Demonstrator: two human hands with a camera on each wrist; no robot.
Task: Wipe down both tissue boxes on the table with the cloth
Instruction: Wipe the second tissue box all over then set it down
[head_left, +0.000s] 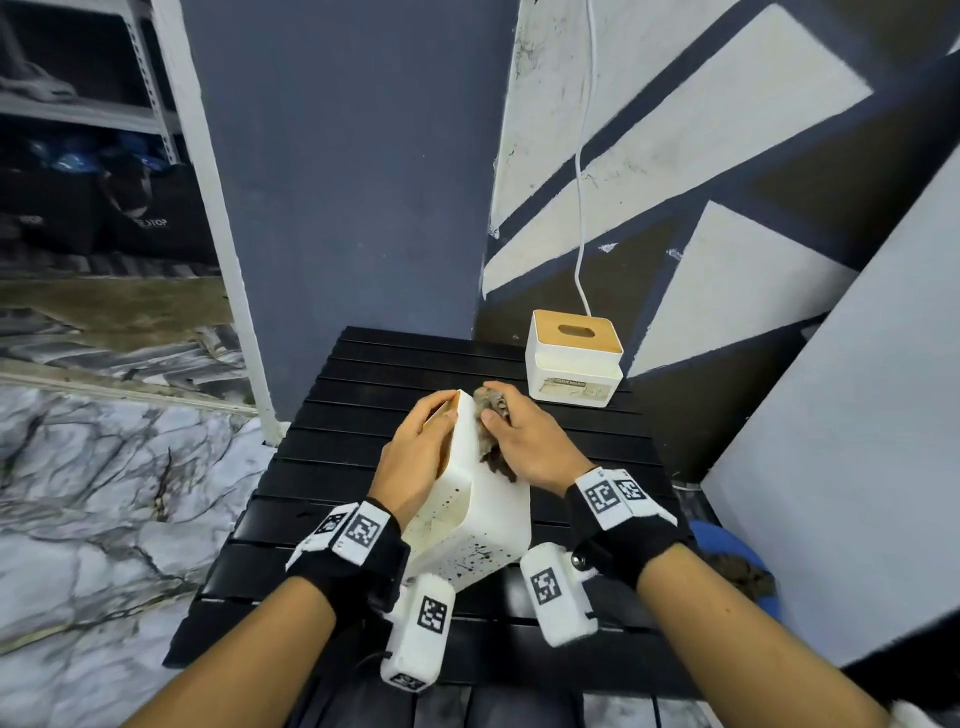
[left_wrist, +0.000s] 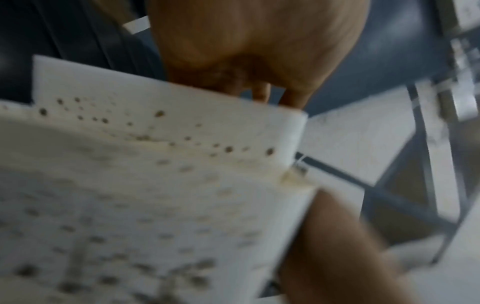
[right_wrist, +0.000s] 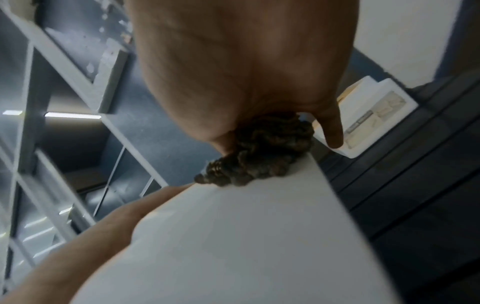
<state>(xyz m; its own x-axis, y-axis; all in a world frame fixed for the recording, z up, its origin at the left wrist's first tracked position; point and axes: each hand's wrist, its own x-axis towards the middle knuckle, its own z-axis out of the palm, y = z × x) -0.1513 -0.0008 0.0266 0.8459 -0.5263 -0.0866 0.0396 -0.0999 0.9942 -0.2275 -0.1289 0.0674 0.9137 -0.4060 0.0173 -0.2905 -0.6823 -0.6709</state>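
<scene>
- Your left hand grips the near tissue box, tipped on its side above the black slatted table, fingers curled over its wooden-lid end
- Your right hand is bunched around the brown cloth, pressing it on the box's upturned white face
- The dark specks on the lower faces look untouched; hard rubbing could twist the box out of your hold
- The second tissue box stands upright at the table's far right corner, well apart
</scene>
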